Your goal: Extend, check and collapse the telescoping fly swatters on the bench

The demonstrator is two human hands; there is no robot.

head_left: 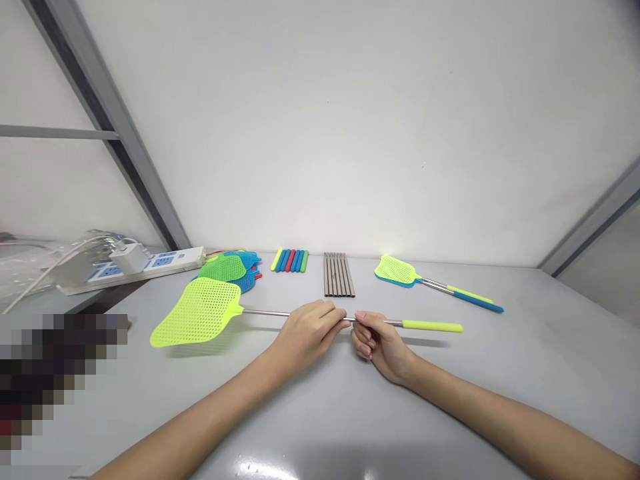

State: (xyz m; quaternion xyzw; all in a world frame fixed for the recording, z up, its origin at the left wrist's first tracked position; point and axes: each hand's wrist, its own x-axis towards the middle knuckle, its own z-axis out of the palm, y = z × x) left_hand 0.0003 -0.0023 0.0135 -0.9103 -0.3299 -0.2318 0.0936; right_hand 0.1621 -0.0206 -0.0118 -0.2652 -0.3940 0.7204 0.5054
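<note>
Left hand (pixel 313 333) and right hand (pixel 383 343) both gripping a yellow-green perforated plastic fly swatter (pixel 205 312)

From where I stand, the swatter lies crosswise through the middle of the frame, its broad mesh head at left centre and its smooth yellow-green handle (pixel 433 327) right of centre. The left hand is closed over the slim silvery metal shaft (pixel 265 312), back upward; the right hand, fingers curled in, pinches the same shaft just beside it, on the handle side. A short stretch of bare metal shows between them. Shadows fall below the head and the handle on the smooth grey tabletop (pixel 320 413).

Beyond the hands, at the centre of the frame, a row of plain silvery metal tubes (pixel 339 275) lies side by side. Left of them sits a row of short yellow, blue, red and green rounded sticks (pixel 291 261). Further left, green and blue perforated plastic swatter heads (pixel 223 268) overlap in a pile, near a long white power strip with blue sockets (pixel 183 257). Right of centre, a yellow-green swatter (pixel 397 267) rests partly over a blue swatter (pixel 479 301). A plain white wall (pixel 350 133) fills the upper frame.
</note>
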